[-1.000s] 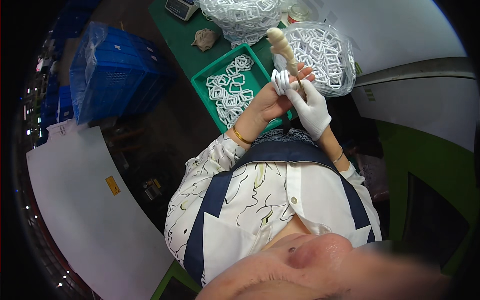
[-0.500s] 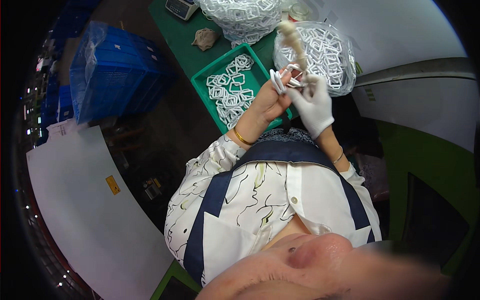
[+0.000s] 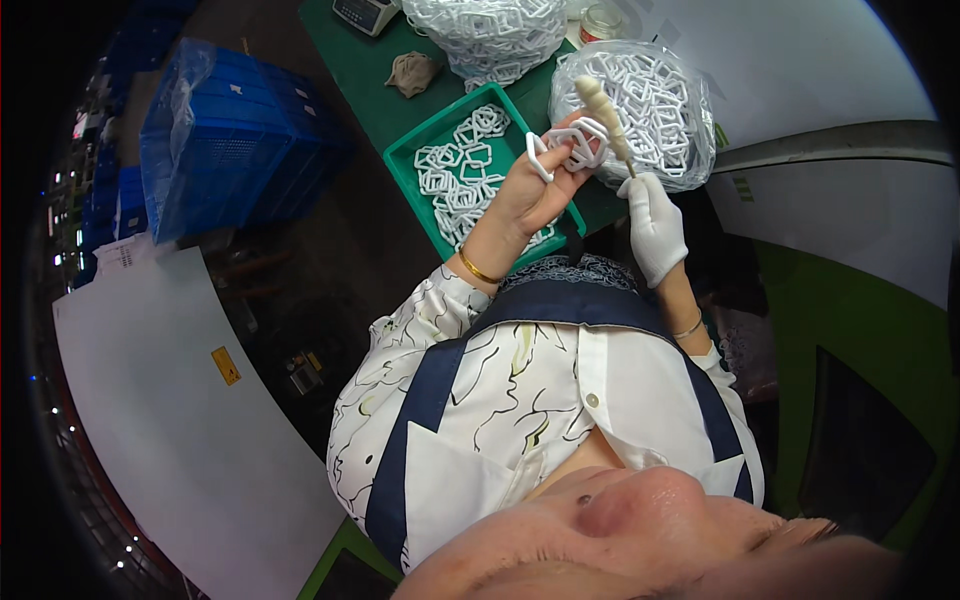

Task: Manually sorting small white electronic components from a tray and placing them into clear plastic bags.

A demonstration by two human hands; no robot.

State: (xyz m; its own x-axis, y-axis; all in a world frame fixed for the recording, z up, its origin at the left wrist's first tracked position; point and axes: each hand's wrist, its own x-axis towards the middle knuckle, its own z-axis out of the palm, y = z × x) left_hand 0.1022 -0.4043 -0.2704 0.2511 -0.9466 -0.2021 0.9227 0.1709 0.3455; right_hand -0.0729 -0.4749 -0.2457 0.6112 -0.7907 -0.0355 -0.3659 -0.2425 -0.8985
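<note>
My bare left hand (image 3: 530,195) is closed around several white four-sided plastic rings (image 3: 585,143), one of which hangs over the fingers. Just to its right, my right hand (image 3: 657,228) in a white knitted glove pinches the thin metal shaft of a tool (image 3: 603,110). That tool's thick cream handle, which looks wrapped, points away from me, and the glove hides its other end. Below and left of the left hand is a green tray (image 3: 407,150) with a pile of white rings (image 3: 462,185) in it.
A clear bag of white rings (image 3: 640,110) lies beyond my hands, with another full bag (image 3: 490,35) farther back. On the green table (image 3: 345,60) are a scale (image 3: 365,14), a crumpled beige cloth (image 3: 411,74) and a glass jar (image 3: 600,22). Blue crates (image 3: 235,140) stand at left.
My hands have moved apart: the gloved right hand has drawn to the right with the tool, away from the rings. The left hand has shifted slightly left, its rings now spread out.
</note>
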